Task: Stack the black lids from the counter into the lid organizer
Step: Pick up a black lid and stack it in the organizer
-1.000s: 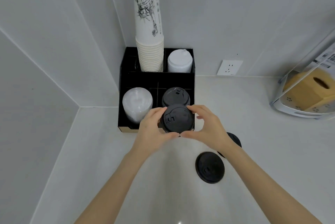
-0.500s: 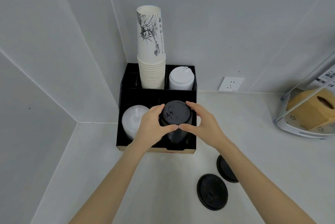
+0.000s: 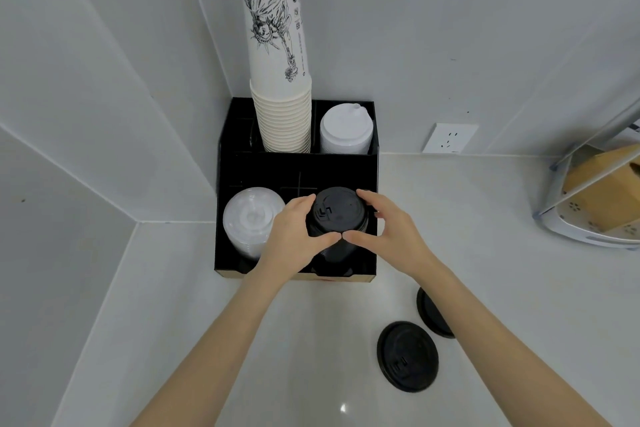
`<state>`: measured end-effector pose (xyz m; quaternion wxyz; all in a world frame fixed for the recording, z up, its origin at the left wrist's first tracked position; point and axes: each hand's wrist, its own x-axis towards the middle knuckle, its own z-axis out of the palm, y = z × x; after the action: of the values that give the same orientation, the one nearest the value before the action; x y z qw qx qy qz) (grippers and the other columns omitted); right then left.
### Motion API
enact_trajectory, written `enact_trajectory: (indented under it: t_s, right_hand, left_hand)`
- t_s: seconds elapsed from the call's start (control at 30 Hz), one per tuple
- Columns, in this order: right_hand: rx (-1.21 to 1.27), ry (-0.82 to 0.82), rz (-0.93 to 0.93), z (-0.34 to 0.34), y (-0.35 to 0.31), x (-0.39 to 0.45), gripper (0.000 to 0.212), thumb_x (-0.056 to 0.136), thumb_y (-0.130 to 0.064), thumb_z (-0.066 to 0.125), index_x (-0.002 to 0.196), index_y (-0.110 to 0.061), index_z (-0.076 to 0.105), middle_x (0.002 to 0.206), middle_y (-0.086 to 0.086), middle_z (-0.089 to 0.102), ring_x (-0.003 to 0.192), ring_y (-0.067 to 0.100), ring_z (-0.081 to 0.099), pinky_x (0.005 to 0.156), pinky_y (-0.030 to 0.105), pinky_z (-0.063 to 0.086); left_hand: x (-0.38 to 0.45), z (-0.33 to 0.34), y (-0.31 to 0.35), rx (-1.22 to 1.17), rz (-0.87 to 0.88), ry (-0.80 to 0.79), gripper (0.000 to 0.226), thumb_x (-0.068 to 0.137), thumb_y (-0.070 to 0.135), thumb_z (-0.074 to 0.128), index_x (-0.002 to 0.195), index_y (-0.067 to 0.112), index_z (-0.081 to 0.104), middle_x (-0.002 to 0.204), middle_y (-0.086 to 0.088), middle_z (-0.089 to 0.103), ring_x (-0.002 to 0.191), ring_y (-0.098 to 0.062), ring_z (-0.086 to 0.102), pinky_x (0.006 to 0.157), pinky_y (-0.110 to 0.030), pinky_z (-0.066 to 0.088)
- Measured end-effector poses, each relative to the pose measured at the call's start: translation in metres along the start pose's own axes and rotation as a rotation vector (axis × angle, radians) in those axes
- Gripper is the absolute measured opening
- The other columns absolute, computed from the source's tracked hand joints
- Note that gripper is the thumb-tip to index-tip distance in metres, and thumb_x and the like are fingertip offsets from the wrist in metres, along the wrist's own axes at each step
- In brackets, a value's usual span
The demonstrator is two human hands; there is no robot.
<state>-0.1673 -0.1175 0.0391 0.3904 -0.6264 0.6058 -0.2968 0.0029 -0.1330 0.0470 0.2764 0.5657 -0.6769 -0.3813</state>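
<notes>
Lid organizer (image 3: 298, 170): a black divided box pushed into the wall corner of the white counter (image 3: 194, 305); I place everything else against it.
Black lid stack (image 3: 336, 219): stands upright in the organizer's front right compartment, its top lid showing an embossed mark; this is where the lid I am handling sits.
My left hand (image 3: 294, 239): wrapped around the left side of the black lid stack, fingers at the top rim, thumb curled across the front; closed in a grasp on the stack.
My right hand (image 3: 391, 232): mirrors it on the right side, fingers on the rim, thumb in front; it too grips the stack. The two thumb tips touch, or nearly so, at the stack's front.
Loose black lids: one (image 3: 408, 356) lies flat on the counter in front of the organizer, off to its right; a second (image 3: 431, 312) lies just behind that one, partly hidden under my right forearm.
Clear lids (image 3: 251, 219): a stack in the organizer's front left compartment, just beside my left hand.
Paper cups (image 3: 280, 80): a tall nested stack with a black line drawing, rising from the organizer's back row.
White lids (image 3: 346, 130): stacked in the back right compartment, beside the cups.
Wall outlet (image 3: 449, 138): on the wall to the organizer's right.
Rack with a brown box (image 3: 602, 194): well apart, far right of the organizer.
</notes>
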Motion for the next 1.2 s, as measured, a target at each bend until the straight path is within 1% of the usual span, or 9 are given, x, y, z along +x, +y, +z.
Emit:
enact_trajectory:
  t_s: [0.27, 0.57, 0.67, 0.77, 0.83, 0.93, 1.03, 1.1, 1.2]
  right_hand:
    - [0.002, 0.007, -0.015, 0.002, 0.000, -0.002, 0.071, 0.073, -0.022, 0.073, 0.134, -0.019, 0.037, 0.137, 0.000, 0.048, 0.123, 0.012, 0.044, 0.099, 0.022, 0.033]
    - [0.011, 0.009, -0.016, 0.001, -0.002, -0.003, 0.078, 0.070, -0.023, 0.075, 0.136, -0.021, 0.034, 0.138, 0.000, 0.047, 0.125, 0.013, 0.043, 0.102, 0.025, 0.033]
    - [0.012, 0.014, -0.014, 0.000, -0.003, -0.005, 0.078, 0.070, -0.023, 0.075, 0.136, -0.020, 0.034, 0.138, -0.001, 0.047, 0.125, 0.012, 0.043, 0.098, 0.019, 0.032]
    - [0.002, 0.029, -0.020, -0.002, -0.004, -0.012, 0.077, 0.071, -0.024, 0.074, 0.136, -0.021, 0.033, 0.138, -0.003, 0.046, 0.124, 0.011, 0.043, 0.090, 0.007, 0.030]
    - [0.004, 0.043, -0.017, -0.004, -0.005, -0.016, 0.075, 0.072, -0.024, 0.074, 0.135, -0.023, 0.034, 0.137, -0.006, 0.046, 0.122, 0.009, 0.043, 0.093, 0.011, 0.032]
    - [0.018, 0.085, -0.018, -0.009, -0.010, -0.030, 0.065, 0.074, -0.022, 0.071, 0.131, -0.023, 0.039, 0.126, -0.009, 0.051, 0.114, 0.008, 0.048, 0.096, 0.022, 0.036]
    - [0.023, 0.127, -0.014, -0.015, -0.012, -0.045, 0.047, 0.077, -0.020, 0.068, 0.121, -0.022, 0.050, 0.113, -0.004, 0.061, 0.102, 0.009, 0.056, 0.092, 0.025, 0.043]
    - [0.025, 0.127, 0.013, -0.018, -0.009, -0.058, 0.034, 0.079, -0.019, 0.066, 0.112, -0.021, 0.058, 0.104, -0.002, 0.066, 0.095, 0.009, 0.060, 0.090, 0.027, 0.047]
    - [0.049, 0.113, 0.064, -0.020, 0.001, -0.080, 0.020, 0.080, -0.018, 0.065, 0.100, -0.022, 0.064, 0.093, -0.004, 0.068, 0.088, 0.009, 0.063, 0.087, 0.028, 0.049]
  left_hand:
    - [-0.003, 0.002, -0.003, 0.013, -0.040, -0.033, 0.071, 0.071, 0.022, 0.073, 0.131, 0.016, 0.036, 0.131, -0.010, 0.047, 0.119, -0.020, 0.045, 0.094, -0.024, 0.034]
    - [-0.006, -0.004, -0.001, 0.007, -0.031, -0.033, 0.071, 0.069, 0.018, 0.074, 0.130, 0.013, 0.038, 0.130, -0.011, 0.049, 0.120, -0.021, 0.045, 0.094, -0.024, 0.034]
    - [-0.007, -0.006, 0.000, 0.008, -0.032, -0.024, 0.073, 0.069, 0.019, 0.074, 0.131, 0.013, 0.036, 0.134, -0.010, 0.047, 0.123, -0.021, 0.043, 0.097, -0.025, 0.033]
    - [-0.012, -0.008, 0.005, 0.017, -0.010, -0.014, 0.072, 0.070, 0.019, 0.074, 0.131, 0.013, 0.036, 0.135, -0.009, 0.046, 0.124, -0.020, 0.042, 0.098, -0.024, 0.032]
    - [-0.015, -0.008, 0.006, 0.031, 0.017, 0.007, 0.069, 0.070, 0.019, 0.073, 0.130, 0.015, 0.038, 0.134, -0.007, 0.046, 0.122, -0.017, 0.043, 0.096, -0.022, 0.032]
    - [-0.025, -0.007, 0.011, 0.039, 0.069, 0.082, 0.062, 0.071, 0.020, 0.072, 0.126, 0.016, 0.043, 0.128, -0.005, 0.051, 0.116, -0.014, 0.046, 0.093, -0.021, 0.034]
    - [-0.037, -0.001, 0.016, 0.040, 0.115, 0.124, 0.052, 0.072, 0.019, 0.071, 0.119, 0.016, 0.050, 0.121, -0.003, 0.056, 0.104, -0.008, 0.050, 0.085, -0.013, 0.036]
    - [-0.048, 0.006, 0.017, 0.040, 0.137, 0.119, 0.045, 0.072, 0.020, 0.071, 0.114, 0.017, 0.055, 0.115, -0.001, 0.060, 0.097, -0.006, 0.052, 0.076, -0.006, 0.038]
    - [-0.065, 0.023, 0.016, 0.024, 0.122, 0.052, 0.041, 0.071, 0.022, 0.072, 0.110, 0.016, 0.058, 0.108, 0.000, 0.062, 0.097, -0.010, 0.055, 0.079, -0.008, 0.040]
